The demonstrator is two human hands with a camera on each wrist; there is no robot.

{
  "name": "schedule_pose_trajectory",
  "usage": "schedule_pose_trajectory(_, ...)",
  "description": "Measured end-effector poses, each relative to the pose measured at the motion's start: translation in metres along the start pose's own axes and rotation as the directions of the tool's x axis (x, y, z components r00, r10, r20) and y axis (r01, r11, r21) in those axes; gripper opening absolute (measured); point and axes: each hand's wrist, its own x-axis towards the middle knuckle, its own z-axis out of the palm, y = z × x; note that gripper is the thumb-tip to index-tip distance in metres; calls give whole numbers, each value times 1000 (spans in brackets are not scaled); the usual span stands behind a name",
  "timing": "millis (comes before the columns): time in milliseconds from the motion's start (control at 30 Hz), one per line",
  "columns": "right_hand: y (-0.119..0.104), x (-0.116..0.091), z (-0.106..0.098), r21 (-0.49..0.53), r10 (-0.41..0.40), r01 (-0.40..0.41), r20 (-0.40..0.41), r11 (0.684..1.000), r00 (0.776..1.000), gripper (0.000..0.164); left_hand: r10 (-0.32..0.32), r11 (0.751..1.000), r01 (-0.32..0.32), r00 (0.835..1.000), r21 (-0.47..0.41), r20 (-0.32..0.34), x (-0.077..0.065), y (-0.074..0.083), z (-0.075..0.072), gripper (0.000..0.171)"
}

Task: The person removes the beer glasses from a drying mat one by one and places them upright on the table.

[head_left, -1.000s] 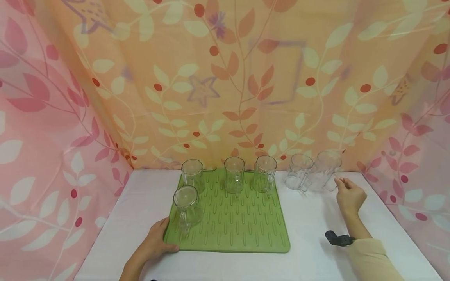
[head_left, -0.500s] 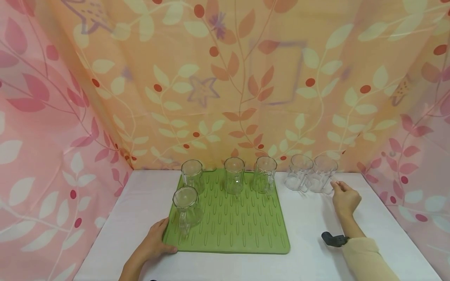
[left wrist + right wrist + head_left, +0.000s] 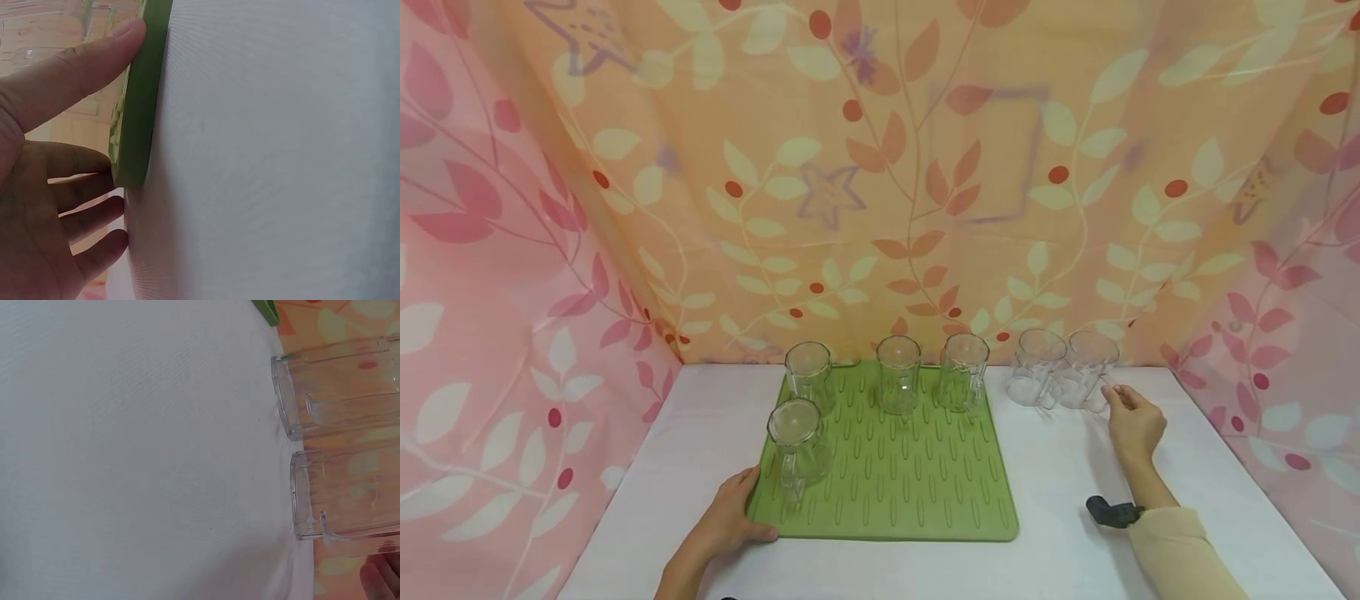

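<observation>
from the head view, the right hand (image 3: 1133,423) sits on the white table (image 3: 1075,483) with its fingertips at the handle of the rightmost clear mug (image 3: 1088,368); whether they pinch the handle or only touch it is hard to tell at this size. that mug is see-through, ribbed, standing upside down, and touches a second clear mug (image 3: 1036,367) just on its far side from the fingers. the left hand (image 3: 727,521) lies flat with relaxed fingers, thumb on the near left corner of the green mat (image 3: 910,475). four more clear mugs stand on the mat, one (image 3: 795,442) just beyond the left fingers.

in the left wrist view, the left hand (image 3: 44,187) is loose: the thumb presses along the mat edge (image 3: 140,94), the other fingers lie spread beside the corner on the table (image 3: 281,156).

in the right wrist view, only a fingertip shows at the frame corner, close to the handle of the nearer mug (image 3: 347,497); the second mug (image 3: 337,387) stands just past it, both rims down on the table (image 3: 137,456).
</observation>
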Motion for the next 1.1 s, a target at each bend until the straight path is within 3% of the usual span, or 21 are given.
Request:
schedule_pose_trajectory(233,-4,-17,-7,-104,-147,140,-61,985,987,37,-8,1000,8,1000,3,1,0,-2,0,114)
schedule_pose_trajectory(367,-13,-32,-9,-83,-257,250,-89,965,962,38,3,1000,-3,1000,12,-2,0,-3,-1,115)
schedule_pose_trajectory(533,-25,-53,-7,-36,-334,333,-52,942,941,39,21,1000,-21,1000,9,-3,1,-4,-1,116)
schedule_pose_trajectory(700,-36,-77,0,65,-367,365,25,929,930,43,14,1000,-14,1000,-11,11,1,-5,0,116)
schedule_pose_trajectory(833,-51,-96,8,174,-406,383,118,907,906,50,11,1000,-11,1000,-5,12,1,-6,1,116)
schedule_pose_trajectory(967,-68,-112,15,251,-448,389,251,886,858,52,22,1000,-22,1000,2,1,2,-7,1,115)
schedule_pose_trajectory(1100,-85,-126,20,298,-474,378,389,876,790,49,22,1000,-22,1000,2,1,3,-7,1,113)
